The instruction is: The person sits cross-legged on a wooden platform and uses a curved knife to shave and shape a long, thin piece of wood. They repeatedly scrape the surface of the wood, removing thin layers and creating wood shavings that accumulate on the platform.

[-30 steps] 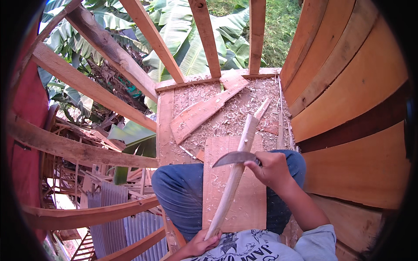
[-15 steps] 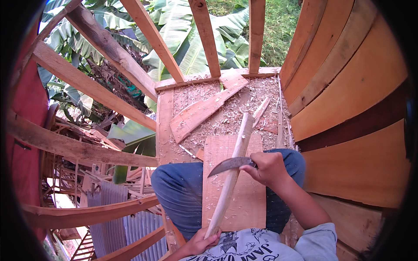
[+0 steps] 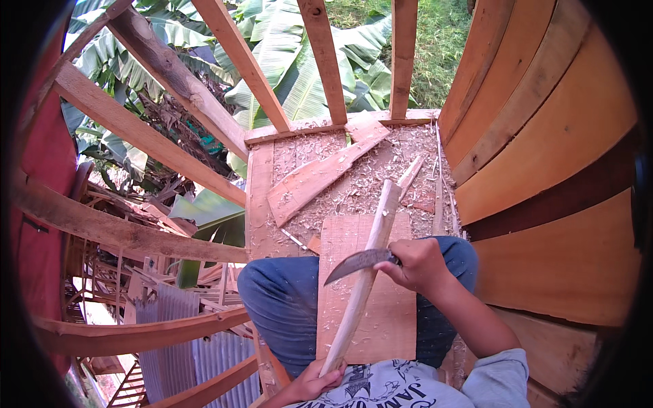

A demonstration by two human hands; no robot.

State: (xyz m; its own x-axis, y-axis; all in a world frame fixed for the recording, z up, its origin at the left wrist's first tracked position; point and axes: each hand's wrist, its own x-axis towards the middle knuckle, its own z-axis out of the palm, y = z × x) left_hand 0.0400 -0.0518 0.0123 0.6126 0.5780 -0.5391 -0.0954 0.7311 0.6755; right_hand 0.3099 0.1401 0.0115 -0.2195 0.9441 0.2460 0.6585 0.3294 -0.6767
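Observation:
My right hand (image 3: 420, 264) is wrapped round the handle of a knife (image 3: 356, 264) with a wide, curved dark blade. The blade lies across a pale wooden stick (image 3: 360, 292), its tip pointing left. With its fingers closed, my left hand (image 3: 318, 381) grips the stick's near end, close against my shirt. From there the stick slants up and away to the right, over a flat wooden board (image 3: 393, 319) resting on my lap. A few small shavings are on the board. The knife handle is mostly hidden in my right fist.
Curled shavings (image 3: 320, 146) cover the plank floor beyond my knees. A paddle-shaped wood piece (image 3: 309, 183) and a smaller pointed offcut (image 3: 410, 175) lie there. Wooden rails (image 3: 190, 156) enclose the left and front; a plank wall (image 3: 551, 251) stands at the right.
Hands, knife and stick keep nearly the same places, the blade still across the stick. The whole view has shifted very slightly.

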